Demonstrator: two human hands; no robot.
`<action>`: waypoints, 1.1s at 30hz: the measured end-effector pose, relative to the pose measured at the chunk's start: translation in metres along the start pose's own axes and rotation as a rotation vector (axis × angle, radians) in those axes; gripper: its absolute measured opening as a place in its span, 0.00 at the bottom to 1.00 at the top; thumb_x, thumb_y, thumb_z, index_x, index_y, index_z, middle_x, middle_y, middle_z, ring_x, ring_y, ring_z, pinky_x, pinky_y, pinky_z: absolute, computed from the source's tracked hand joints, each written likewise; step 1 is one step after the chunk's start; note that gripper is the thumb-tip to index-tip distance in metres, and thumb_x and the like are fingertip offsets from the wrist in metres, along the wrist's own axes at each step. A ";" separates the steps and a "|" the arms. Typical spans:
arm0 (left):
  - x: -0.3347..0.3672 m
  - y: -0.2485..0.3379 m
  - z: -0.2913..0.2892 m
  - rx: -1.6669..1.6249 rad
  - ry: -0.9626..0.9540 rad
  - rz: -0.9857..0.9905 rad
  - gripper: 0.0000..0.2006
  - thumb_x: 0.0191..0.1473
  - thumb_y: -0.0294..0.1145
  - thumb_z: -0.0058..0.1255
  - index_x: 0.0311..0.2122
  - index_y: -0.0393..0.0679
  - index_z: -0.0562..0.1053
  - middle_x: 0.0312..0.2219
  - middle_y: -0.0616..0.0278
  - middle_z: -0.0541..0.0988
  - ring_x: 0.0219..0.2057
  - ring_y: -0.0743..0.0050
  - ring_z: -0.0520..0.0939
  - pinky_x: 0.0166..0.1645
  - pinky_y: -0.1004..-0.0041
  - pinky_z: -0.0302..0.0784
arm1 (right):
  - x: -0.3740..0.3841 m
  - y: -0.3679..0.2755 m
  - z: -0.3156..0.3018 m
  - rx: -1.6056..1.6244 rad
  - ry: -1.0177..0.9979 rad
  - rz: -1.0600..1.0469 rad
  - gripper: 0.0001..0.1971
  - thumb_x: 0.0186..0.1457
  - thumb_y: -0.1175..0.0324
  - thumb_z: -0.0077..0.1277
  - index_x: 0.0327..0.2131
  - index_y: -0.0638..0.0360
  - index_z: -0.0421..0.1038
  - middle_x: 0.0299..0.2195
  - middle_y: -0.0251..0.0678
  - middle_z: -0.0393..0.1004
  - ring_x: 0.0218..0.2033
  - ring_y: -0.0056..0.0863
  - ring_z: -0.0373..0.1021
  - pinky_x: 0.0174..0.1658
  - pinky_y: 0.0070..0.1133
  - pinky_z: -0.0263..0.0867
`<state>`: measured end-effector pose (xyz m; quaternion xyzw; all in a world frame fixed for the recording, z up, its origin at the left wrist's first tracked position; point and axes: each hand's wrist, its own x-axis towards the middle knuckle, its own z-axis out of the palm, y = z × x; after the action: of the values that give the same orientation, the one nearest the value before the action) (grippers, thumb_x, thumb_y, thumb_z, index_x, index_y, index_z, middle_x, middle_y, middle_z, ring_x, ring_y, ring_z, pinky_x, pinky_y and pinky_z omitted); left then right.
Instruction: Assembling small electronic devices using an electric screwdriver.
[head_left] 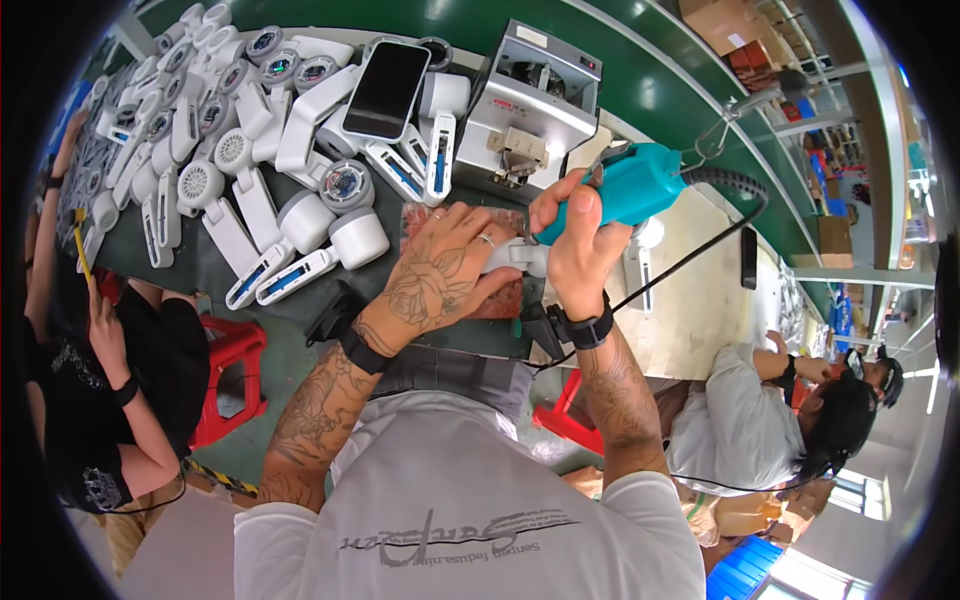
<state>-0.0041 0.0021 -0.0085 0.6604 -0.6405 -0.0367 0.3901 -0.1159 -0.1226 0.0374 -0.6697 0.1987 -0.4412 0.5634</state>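
Green workbench (pixel 250 270): left hand (pixel 445 270) fingers press a white part (pixel 515 255); right hand (pixel 580 235) fingers grip a teal screwdriver (pixel 640 185).

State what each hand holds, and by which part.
Right hand grips the teal electric screwdriver around its body. Left hand presses down on the white handheld fan part, at its handle.

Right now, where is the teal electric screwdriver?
In the head view, the teal electric screwdriver is right of centre, gripped in the right hand, just in front of the grey metal machine.
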 end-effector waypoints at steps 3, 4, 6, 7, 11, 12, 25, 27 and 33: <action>-0.005 -0.007 0.006 -0.011 0.008 0.050 0.18 0.53 0.44 0.61 0.44 0.43 0.77 0.40 0.56 0.74 0.42 0.53 0.74 0.44 0.57 0.70 | 0.010 -0.013 0.004 -0.055 0.002 0.036 0.23 0.67 0.49 0.48 0.38 0.67 0.67 0.23 0.34 0.69 0.24 0.24 0.68 0.27 0.22 0.64; -0.005 -0.009 0.007 -0.027 0.006 0.029 0.18 0.54 0.42 0.61 0.45 0.43 0.77 0.41 0.56 0.74 0.42 0.52 0.74 0.45 0.57 0.70 | 0.013 -0.018 0.007 -0.097 0.024 0.068 0.24 0.67 0.49 0.49 0.40 0.67 0.68 0.23 0.34 0.70 0.24 0.24 0.69 0.27 0.21 0.64; -0.004 -0.009 0.008 -0.040 0.008 0.011 0.17 0.55 0.41 0.60 0.46 0.43 0.77 0.41 0.56 0.74 0.42 0.52 0.74 0.45 0.57 0.71 | 0.027 -0.010 0.010 -0.063 0.027 -0.068 0.21 0.66 0.53 0.51 0.40 0.68 0.70 0.26 0.35 0.72 0.25 0.23 0.70 0.29 0.21 0.65; -0.002 -0.006 0.005 -0.062 0.013 0.009 0.16 0.55 0.38 0.58 0.47 0.43 0.76 0.42 0.56 0.75 0.42 0.51 0.74 0.46 0.57 0.71 | 0.035 -0.005 0.011 -0.030 0.039 -0.193 0.19 0.65 0.57 0.54 0.39 0.69 0.71 0.29 0.37 0.75 0.25 0.22 0.71 0.30 0.21 0.66; -0.002 -0.006 0.003 -0.079 0.018 0.033 0.16 0.55 0.30 0.53 0.49 0.42 0.75 0.44 0.54 0.75 0.43 0.49 0.74 0.49 0.56 0.71 | 0.057 0.002 0.027 -0.100 0.065 -0.231 0.21 0.67 0.52 0.50 0.39 0.66 0.70 0.23 0.33 0.72 0.24 0.22 0.70 0.27 0.20 0.65; -0.003 -0.007 0.003 -0.076 0.022 0.030 0.16 0.55 0.30 0.53 0.49 0.42 0.75 0.44 0.54 0.75 0.43 0.49 0.74 0.49 0.56 0.71 | 0.059 0.008 0.028 -0.118 0.038 -0.252 0.20 0.67 0.53 0.50 0.38 0.65 0.70 0.23 0.33 0.72 0.24 0.22 0.70 0.28 0.21 0.66; 0.001 -0.004 -0.002 -0.054 -0.036 0.006 0.17 0.57 0.33 0.54 0.51 0.44 0.75 0.42 0.54 0.75 0.42 0.49 0.75 0.46 0.56 0.71 | 0.009 -0.028 0.001 0.136 0.051 -0.025 0.20 0.65 0.56 0.53 0.41 0.69 0.69 0.22 0.33 0.70 0.23 0.22 0.69 0.26 0.19 0.64; 0.000 -0.006 0.002 -0.102 -0.008 0.016 0.17 0.57 0.34 0.54 0.52 0.43 0.75 0.41 0.54 0.75 0.42 0.50 0.75 0.46 0.57 0.71 | -0.003 -0.031 -0.007 -0.022 0.040 -0.003 0.33 0.63 0.41 0.51 0.41 0.71 0.66 0.22 0.36 0.67 0.22 0.26 0.65 0.27 0.25 0.64; 0.001 -0.005 0.000 -0.097 -0.029 0.008 0.17 0.56 0.33 0.54 0.51 0.43 0.76 0.40 0.54 0.75 0.41 0.51 0.75 0.46 0.58 0.70 | -0.016 -0.024 -0.012 0.034 0.084 0.033 0.34 0.61 0.39 0.52 0.41 0.71 0.65 0.21 0.36 0.67 0.22 0.27 0.66 0.27 0.25 0.63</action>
<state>0.0000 0.0009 -0.0111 0.6376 -0.6462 -0.0757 0.4126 -0.1395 -0.1105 0.0536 -0.6377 0.2255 -0.4629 0.5729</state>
